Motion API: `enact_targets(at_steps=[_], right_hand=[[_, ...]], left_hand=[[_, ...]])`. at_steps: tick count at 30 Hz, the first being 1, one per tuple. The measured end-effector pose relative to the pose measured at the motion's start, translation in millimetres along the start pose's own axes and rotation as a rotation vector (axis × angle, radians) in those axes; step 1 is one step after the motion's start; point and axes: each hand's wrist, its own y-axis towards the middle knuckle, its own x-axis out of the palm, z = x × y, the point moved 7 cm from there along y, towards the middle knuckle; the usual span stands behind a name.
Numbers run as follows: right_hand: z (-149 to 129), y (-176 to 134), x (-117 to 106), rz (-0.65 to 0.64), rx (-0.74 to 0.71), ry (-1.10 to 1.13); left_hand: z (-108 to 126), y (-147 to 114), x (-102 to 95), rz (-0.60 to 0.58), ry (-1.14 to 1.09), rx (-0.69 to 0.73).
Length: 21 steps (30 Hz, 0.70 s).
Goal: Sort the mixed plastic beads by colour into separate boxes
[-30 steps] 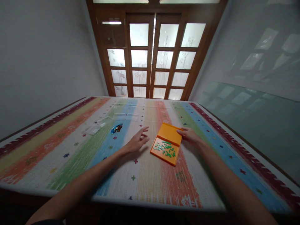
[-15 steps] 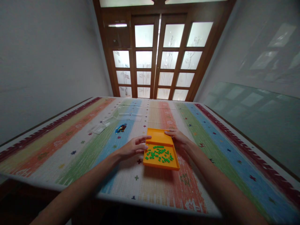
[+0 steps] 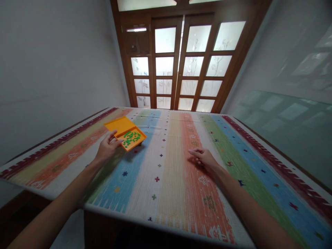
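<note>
Left hand (image 3: 107,148) has carried orange tray (image 3: 121,128) leftward, seemingly lifted.

2 bare forearms, left hand (image 3: 107,149) and right hand (image 3: 204,158) ungloved, no sleeves

A striped cloth (image 3: 171,166) covers the table before a brown wooden door (image 3: 181,62) with frosted panes, between pale walls

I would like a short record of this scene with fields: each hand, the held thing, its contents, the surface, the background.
left hand: grips the near edge of the orange case, lifted over the table's left part
orange case: open, tilted
contents: small green pieces in the nearer half
right hand: rests on the striped tablecloth, holds nothing
background: wooden door with frosted panes
</note>
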Motion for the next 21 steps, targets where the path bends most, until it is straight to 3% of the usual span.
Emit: enact_targets(at_steps=[3,8,21], right_hand=[[-2,1,5,-0.005,-0.026,-0.025],[-5,0,8,-0.045,-0.077,0.008],[6,-8,9,-0.094,0.029,0.121]], left_hand=[[-6,11,-13.6,0.062,0.108,0.046],[-16,25,-17.9,0.088,0.285,0.133],[-20,37,8.6,0.01,0.507,0.505]])
